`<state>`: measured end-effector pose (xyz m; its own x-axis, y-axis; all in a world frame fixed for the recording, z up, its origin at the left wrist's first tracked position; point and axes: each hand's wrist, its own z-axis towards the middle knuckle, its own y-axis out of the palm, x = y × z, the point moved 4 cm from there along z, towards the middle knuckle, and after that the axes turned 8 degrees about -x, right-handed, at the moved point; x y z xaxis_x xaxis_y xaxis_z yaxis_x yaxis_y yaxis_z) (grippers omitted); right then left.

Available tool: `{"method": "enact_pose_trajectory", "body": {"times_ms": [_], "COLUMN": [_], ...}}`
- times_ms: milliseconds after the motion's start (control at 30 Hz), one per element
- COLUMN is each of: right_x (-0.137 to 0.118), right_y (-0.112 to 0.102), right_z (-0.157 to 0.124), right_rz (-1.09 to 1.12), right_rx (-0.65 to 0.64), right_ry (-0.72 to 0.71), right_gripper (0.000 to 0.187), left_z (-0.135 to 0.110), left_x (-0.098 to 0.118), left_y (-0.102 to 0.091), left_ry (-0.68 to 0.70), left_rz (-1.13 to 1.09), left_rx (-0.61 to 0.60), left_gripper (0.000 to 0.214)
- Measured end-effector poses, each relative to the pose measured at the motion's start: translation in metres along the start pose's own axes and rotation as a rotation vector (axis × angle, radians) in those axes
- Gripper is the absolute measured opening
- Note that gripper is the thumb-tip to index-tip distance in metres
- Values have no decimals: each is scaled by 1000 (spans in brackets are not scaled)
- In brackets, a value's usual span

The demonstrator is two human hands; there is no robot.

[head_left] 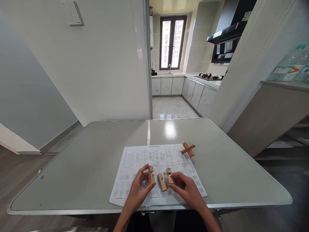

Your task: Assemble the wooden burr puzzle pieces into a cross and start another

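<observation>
Three small notched wooden blocks sit side by side over the near half of a sheet of paper. The left block has its long axis running near to far. The left hand holds it by its ends, index finger at the far one and thumb at the near one, the fingers spread about the block's length. The middle block lies on the paper between the hands, slanted, its far end to the left and its near end to the right, its notch facing right. The right block also points near to far, with a "3" on its far end; the right hand pinches its near end, thumb and fingertips close together. Whether the two held blocks touch the paper I cannot tell.

At the far right corner of the sheet rests a wooden cross, its arms set slantwise. The sheet, printed with rows of small drawings, lies at the near edge of a grey-green table with a pale rim; a teal scrap lies far to the left.

Beyond stands a white wall, and right of it a doorway into a kitchen with a window, white cupboards and a stove. On the right, large bottles stand on a shelf.
</observation>
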<state>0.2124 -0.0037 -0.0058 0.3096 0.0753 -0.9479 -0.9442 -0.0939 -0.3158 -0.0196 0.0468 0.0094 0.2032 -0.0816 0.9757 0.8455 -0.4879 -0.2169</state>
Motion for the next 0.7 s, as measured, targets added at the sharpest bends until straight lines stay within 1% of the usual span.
{"method": "enact_pose_trajectory", "body": {"times_ms": [100, 200, 333, 467, 600, 700], "right_x": [-1, -1, 2, 7, 12, 11], "right_y": [-1, -2, -1, -1, -1, -1], "right_z": [0, 0, 0, 0, 0, 0], "right_rz": [20, 19, 6, -2, 3, 6], "right_rx": [35, 52, 53, 66, 67, 59], "right_ry": [4, 2, 11, -5, -6, -6], "right_gripper": [35, 37, 36, 33, 32, 33], "left_z": [1, 3, 6, 10, 9, 5], "left_x": [-2, -6, -9, -8, -8, -7], "left_y": [-3, -8, -9, -9, -8, -6], "left_ry": [-48, -79, -39, -5, -41, -74], "left_rz": [-109, -161, -350, -518, -560, -507], "left_rx": [7, 43, 58, 73, 63, 63], "left_gripper": [67, 65, 67, 64, 70, 68]}}
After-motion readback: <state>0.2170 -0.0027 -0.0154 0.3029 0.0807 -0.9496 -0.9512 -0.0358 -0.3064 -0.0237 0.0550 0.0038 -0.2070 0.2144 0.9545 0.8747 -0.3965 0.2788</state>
